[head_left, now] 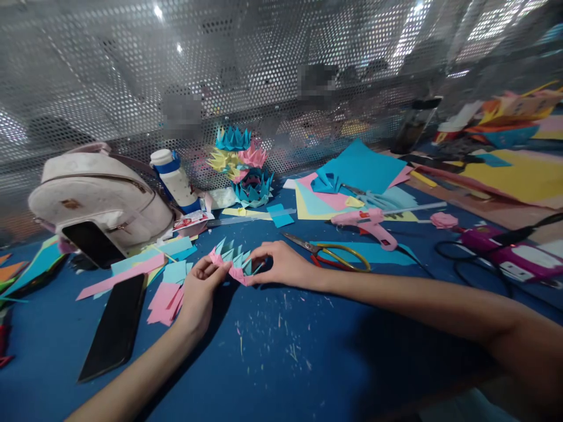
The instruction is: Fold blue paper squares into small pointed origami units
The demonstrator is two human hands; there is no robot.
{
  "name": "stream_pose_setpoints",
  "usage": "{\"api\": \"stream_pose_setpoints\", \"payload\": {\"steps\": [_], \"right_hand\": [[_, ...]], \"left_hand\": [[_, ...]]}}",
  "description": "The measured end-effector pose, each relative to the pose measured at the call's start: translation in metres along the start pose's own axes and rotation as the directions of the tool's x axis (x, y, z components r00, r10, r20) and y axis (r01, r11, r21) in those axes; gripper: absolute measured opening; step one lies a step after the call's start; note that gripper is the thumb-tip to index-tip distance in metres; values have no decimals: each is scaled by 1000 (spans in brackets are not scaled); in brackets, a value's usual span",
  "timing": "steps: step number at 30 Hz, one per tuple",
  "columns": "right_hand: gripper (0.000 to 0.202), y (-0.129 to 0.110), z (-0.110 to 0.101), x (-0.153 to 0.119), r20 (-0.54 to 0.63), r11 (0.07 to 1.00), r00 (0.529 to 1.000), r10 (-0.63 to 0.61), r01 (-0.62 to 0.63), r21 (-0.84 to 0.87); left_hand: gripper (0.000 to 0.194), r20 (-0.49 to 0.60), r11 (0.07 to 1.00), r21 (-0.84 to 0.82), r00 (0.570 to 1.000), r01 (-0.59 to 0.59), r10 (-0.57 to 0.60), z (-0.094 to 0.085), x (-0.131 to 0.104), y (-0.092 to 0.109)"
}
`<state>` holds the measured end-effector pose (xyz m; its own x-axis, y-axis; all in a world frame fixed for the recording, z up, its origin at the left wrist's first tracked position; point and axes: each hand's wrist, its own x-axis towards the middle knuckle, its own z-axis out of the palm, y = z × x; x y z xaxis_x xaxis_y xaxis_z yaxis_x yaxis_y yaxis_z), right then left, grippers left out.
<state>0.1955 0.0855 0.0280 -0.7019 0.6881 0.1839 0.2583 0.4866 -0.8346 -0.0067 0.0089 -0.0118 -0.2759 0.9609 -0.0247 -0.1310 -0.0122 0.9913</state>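
Note:
Between my two hands is a folded paper lotus piece [232, 262], with pale blue pointed petals and pink ones along its near side. My left hand [201, 287] pinches its left end, thumb in front. At the right end, my right hand [281, 265] grips it with thumb and fingers, which partly hide that end. Just beyond my right hand lie scissors [325, 253] with yellow and red handles. Small pink paper pieces [165, 303] and light blue ones [175, 272] lie beside my left hand.
A black phone [115, 322] lies at left, before a pale backpack [99, 187] and a white bottle [173, 179]. Finished paper lotuses [253, 187] are stacked by the perforated metal wall. A pink glue gun [365, 223], its cord and a purple power strip [512, 255] are at right.

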Motion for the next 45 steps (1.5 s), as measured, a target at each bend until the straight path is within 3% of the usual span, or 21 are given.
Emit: {"api": "stream_pose_setpoints", "payload": {"steps": [4,15,24,35,39,45], "right_hand": [[22,0,1,0,-27,997,1000,-6,4,-81],[16,-3,-3,1,-44,999,999,-8,5,-53],[10,-2,-2,4,24,996,996,-81,82,-43],[8,1,-6,7,88,989,987,-132,138,-62],[17,2,-5,5,70,985,987,-142,148,-85],[11,1,-2,2,6,990,990,-142,142,-5]], "left_hand": [[29,-6,1000,-26,1000,10,-11,1,1,0],[28,-3,992,-89,996,89,-90,-4,1,0],[29,-6,987,-98,992,125,-126,-4,2,0],[30,-9,990,-80,993,115,-116,0,-2,1],[31,-38,994,-60,995,87,-89,0,-3,-1],[30,-47,1000,-21,999,7,-8,3,-4,0]]}}
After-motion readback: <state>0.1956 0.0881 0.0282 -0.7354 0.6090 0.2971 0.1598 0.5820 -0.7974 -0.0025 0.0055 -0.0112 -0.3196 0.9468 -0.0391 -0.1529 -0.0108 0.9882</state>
